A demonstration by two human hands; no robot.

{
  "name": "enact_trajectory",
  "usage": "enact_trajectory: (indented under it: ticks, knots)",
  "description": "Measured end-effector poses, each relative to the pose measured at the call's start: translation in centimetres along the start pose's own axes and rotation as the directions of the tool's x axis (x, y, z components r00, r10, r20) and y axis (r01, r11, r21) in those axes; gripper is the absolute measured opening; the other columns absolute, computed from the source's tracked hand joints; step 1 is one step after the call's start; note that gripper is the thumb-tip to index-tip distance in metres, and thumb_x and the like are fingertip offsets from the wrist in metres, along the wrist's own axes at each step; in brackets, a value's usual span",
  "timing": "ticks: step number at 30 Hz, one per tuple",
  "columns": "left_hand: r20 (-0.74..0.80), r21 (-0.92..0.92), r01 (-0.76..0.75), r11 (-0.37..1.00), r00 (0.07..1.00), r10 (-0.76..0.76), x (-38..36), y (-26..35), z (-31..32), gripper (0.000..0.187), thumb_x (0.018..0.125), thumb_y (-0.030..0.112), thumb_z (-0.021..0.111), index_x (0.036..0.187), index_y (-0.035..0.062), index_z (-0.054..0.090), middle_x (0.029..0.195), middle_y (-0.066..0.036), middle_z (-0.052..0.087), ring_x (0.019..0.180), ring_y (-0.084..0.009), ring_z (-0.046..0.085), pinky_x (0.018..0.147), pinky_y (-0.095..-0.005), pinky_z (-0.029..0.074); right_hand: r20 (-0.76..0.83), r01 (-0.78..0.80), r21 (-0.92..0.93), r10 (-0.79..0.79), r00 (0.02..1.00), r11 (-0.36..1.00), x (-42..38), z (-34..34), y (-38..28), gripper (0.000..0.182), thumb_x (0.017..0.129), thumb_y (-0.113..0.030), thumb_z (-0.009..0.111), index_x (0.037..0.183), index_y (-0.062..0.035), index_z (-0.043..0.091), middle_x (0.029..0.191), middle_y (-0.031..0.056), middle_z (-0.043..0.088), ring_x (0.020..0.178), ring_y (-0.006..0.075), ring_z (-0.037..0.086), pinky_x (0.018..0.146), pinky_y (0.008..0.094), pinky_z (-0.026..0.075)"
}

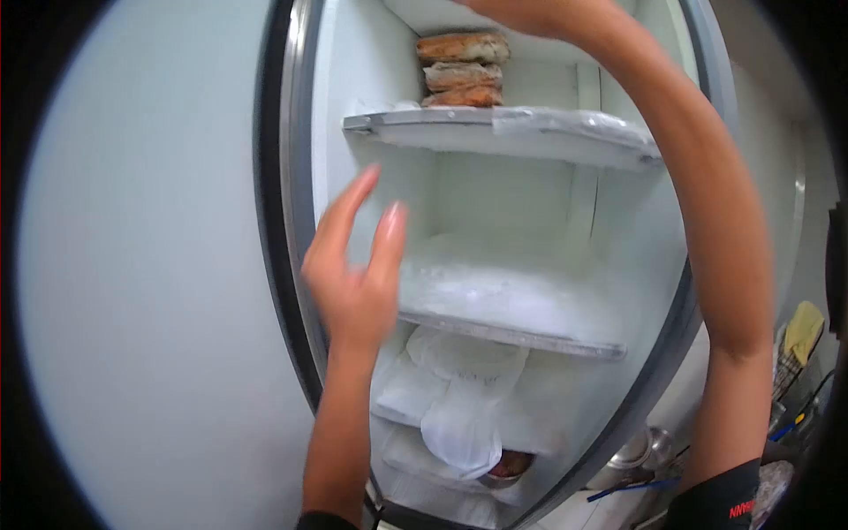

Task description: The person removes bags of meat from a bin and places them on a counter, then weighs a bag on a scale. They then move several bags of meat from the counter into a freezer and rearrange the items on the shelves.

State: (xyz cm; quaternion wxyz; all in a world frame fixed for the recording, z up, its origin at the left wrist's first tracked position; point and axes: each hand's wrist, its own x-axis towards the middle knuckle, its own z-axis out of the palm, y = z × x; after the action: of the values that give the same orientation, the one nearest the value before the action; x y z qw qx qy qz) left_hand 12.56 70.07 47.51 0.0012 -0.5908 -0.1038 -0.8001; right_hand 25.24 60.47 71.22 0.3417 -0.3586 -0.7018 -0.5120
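Note:
An upright freezer point(397, 53) stands in front of me, its shelves coated in frost. My left hand point(358, 265) is raised before the middle compartment, fingers spread and apart, holding nothing. My right arm reaches up across the right side, and only the base of my right hand point(530, 16) shows at the top edge; its fingers are out of frame. Just below and left of that hand sits a stack of frozen orange-brown packages point(464, 71) in clear wrapping. They rest on the frosted upper shelf point(442, 117), with loose clear plastic point(565, 122) along its front edge.
A second shelf point(521, 338) crosses below. White plastic bags point(464, 433) and a bowl point(505, 470) with dark red contents lie in the lower compartments. A pale door or panel point(159, 265) fills the left. Metal pots point(632, 450) and a yellow cloth point(804, 329) are at right.

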Motion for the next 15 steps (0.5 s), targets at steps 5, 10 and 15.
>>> enact_trajectory:
  ticks: [5, 10, 15]
  knots:
    - [0.064, -0.066, 0.384, 0.921, 0.923, -0.380, -13.2, 4.0, -7.3, 0.034, 0.088, 0.008, 0.057, 0.119, -0.0052, 0.057, 0.110, -0.018, 0.065, 0.101, -0.0227, 0.061, 0.094, -0.0332, 0.045, 0.082, 0.068, 0.047, -0.072, 0.994, 0.997, -11.2, -4.6, -2.2, 0.029, 0.081, -0.014, 0.058, 0.104, 0.0011, 0.069, 0.101, 0.0221, 0.067, 0.095, 0.0313, 0.065, 0.086, 0.0380, 0.051]
    - [0.247, 0.201, 0.543, 0.815, 0.777, -0.579, -18.3, 5.0, -8.4, 0.033, 0.097, 0.014, 0.051, 0.124, -0.0048, 0.055, 0.107, -0.015, 0.065, 0.091, -0.0183, 0.059, 0.086, -0.0306, 0.047, -0.657, -0.176, 0.019, 0.145, 0.740, 0.984, -23.5, -6.3, -1.5, 0.017, 0.075, -0.015, 0.060, 0.082, -0.0039, 0.070, 0.081, 0.0196, 0.067, 0.068, 0.0328, 0.066, 0.071, 0.0379, 0.053]
    - [0.505, -0.075, 0.547, 0.834, 0.742, -0.441, -22.8, 9.3, -4.1, 0.031, 0.092, 0.018, 0.062, 0.107, -0.0094, 0.063, 0.083, -0.020, 0.067, 0.069, -0.0262, 0.065, 0.060, -0.0347, 0.055, -0.216, -0.793, 0.267, 0.836, 0.505, 0.548, -41.5, -16.0, -10.7, 0.019, 0.071, -0.015, 0.061, 0.079, 0.0016, 0.067, 0.070, 0.0194, 0.065, 0.067, 0.0325, 0.066, 0.070, 0.0423, 0.052]
